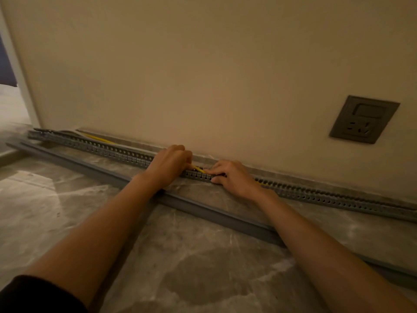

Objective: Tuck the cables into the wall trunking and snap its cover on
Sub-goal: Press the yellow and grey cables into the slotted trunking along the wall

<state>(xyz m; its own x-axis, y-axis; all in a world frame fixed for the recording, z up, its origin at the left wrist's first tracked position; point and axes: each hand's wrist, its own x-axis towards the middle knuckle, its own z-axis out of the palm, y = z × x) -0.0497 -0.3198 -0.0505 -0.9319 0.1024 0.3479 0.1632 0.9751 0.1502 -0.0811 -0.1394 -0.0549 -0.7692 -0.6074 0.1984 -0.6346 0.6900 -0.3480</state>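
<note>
Along the foot of the wall (203, 64), on the marble floor (191, 256), I see the grey slotted trunking (112, 150) running from far left off the right edge, where it is cut off. Its middle stretch is hidden under both hands, and the dim light makes its inside hard to read. My left hand (168, 164) is curled nearly closed over the trunking, fingertips tucked out of sight, so I cannot tell whether it pinches anything. My right hand (234, 177) is also curled, thumb against the trunking's near wall, fingertips at the yellow cable (199, 169) showing between the two hands; a real grip on it I cannot confirm. More yellow cable shows at the far left end. The long grey cover (214, 213) lies loose on the floor, just in front of the trunking, passing beneath my forearms. A dark wall socket (363, 119) sits to the right; I can read no writing on it.
</note>
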